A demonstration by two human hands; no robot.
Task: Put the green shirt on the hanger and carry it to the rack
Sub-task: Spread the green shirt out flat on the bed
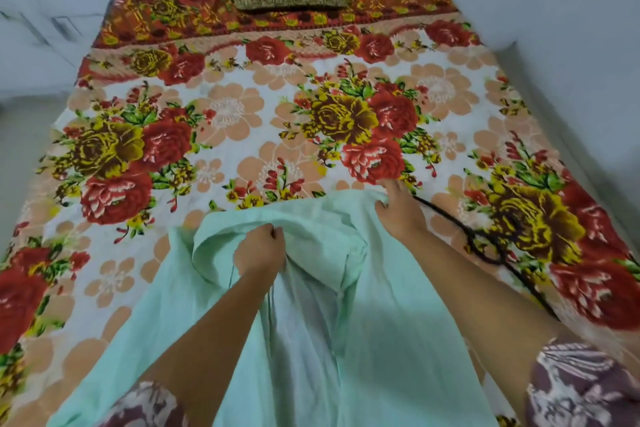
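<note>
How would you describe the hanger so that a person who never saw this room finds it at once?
Look at the floral bed, then at its near right part, just right of the right hand on the green shirt. There the hanger lies flat across a large yellow-brown flower. It is the only thin black thing, a dark line on the bright print.

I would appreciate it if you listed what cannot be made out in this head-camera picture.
- Head view: the hanger is thin and blurred against the bedsheet pattern, so its hook cannot be traced.
- The green shirt has its hem cut off by the bottom edge.
- The right hand has fingertips partly hidden by a shirt fold, leaving its grip unclear.
- The rack is outside the view.
</note>
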